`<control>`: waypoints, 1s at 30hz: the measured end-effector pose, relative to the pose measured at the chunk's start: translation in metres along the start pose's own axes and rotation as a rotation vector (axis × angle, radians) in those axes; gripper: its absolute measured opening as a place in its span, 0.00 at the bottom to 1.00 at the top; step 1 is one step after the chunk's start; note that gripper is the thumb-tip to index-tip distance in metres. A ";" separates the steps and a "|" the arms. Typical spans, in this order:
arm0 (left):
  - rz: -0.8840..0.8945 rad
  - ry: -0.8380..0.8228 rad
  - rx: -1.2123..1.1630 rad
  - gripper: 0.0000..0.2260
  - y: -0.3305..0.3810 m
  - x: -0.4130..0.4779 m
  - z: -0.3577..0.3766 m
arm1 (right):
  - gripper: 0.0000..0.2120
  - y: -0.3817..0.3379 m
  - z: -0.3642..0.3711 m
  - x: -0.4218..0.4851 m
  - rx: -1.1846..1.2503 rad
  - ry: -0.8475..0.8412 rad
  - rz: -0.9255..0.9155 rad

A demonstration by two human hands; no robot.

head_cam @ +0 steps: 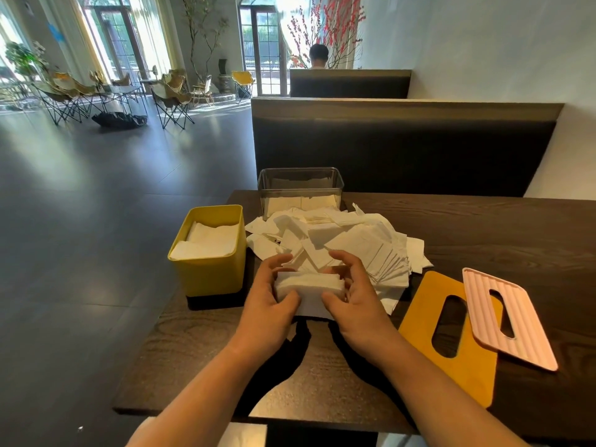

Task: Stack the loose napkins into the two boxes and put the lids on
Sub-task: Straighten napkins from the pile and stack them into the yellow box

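Note:
A neat stack of white napkins (308,285) sits at the near edge of a big loose pile of napkins (348,243) on the dark wooden table (483,221). My left hand (271,298) grips the stack's left end and my right hand (351,295) grips its right end. A yellow box (209,272) stands to the left, partly filled with napkins. Behind the pile stands a clear box (300,188) with napkins low inside. An orange lid (458,362) lies flat at the right, and a pink ribbed lid (509,317) overlaps its far edge.
The table's left edge runs just beside the yellow box, with open floor beyond. A dark booth backrest (403,146) rises behind the table. A person sits in the farther booth. Folding chairs stand far left.

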State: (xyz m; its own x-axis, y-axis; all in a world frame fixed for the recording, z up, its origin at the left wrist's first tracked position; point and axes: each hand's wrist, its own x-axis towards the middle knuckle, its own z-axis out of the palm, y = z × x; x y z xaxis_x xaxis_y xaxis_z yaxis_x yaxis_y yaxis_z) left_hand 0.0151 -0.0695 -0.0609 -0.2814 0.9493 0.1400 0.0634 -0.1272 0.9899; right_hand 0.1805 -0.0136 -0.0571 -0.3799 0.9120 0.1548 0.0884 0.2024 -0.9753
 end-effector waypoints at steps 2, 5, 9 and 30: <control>-0.014 -0.002 0.004 0.28 0.002 -0.001 -0.002 | 0.38 0.002 -0.002 -0.001 -0.014 -0.019 0.001; -0.032 -0.048 0.041 0.30 0.001 -0.003 -0.001 | 0.37 0.004 -0.008 -0.002 0.027 -0.033 0.034; -0.023 -0.011 0.025 0.26 -0.001 -0.002 0.000 | 0.29 0.006 -0.010 0.000 0.005 0.112 0.038; -0.042 -0.034 0.021 0.25 -0.003 -0.002 -0.004 | 0.08 0.003 -0.009 -0.009 -0.361 0.228 0.022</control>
State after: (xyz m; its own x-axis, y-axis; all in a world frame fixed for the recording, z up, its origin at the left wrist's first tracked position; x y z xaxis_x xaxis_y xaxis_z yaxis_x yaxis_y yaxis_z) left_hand 0.0120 -0.0719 -0.0640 -0.2518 0.9629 0.0972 0.0726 -0.0814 0.9940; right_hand 0.1926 -0.0175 -0.0598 -0.1642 0.9649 0.2052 0.4259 0.2570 -0.8675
